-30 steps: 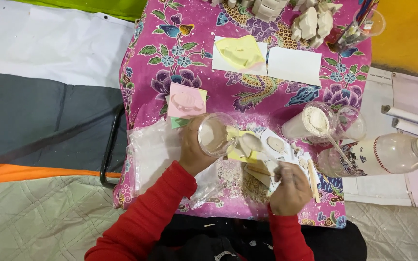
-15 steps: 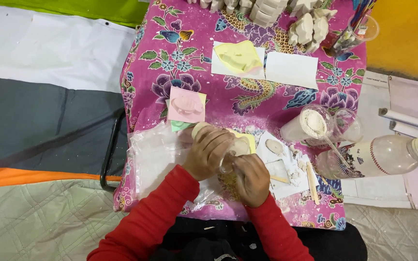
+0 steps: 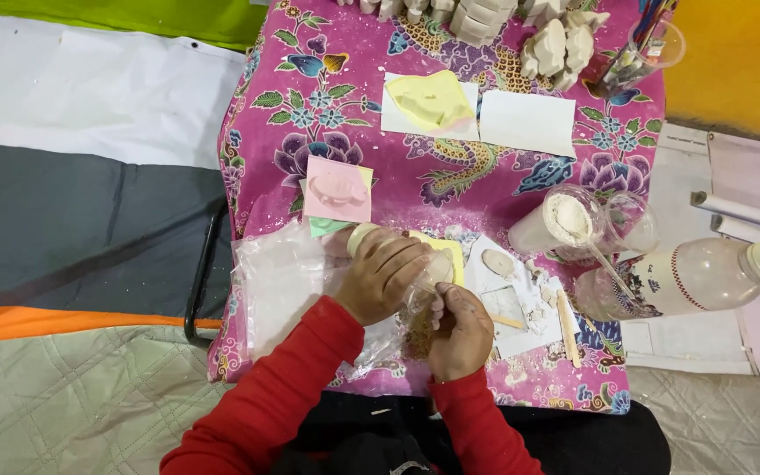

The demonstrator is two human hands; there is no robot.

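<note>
Left hand [image 3: 386,274] is closed over a clear plastic cup [image 3: 398,255] lying tipped near the front of the pink floral table [image 3: 336,97]. Right hand [image 3: 461,330] pinches the cup's lower end, fingers curled. A clear plastic bag [image 3: 279,281] lies just left, reaching the table edge. Close right: paper scraps, a wooden stick [image 3: 567,315], a powder-filled cup [image 3: 556,222] and a bottle [image 3: 692,277]. A pink card [image 3: 338,189] sits just behind.
</note>
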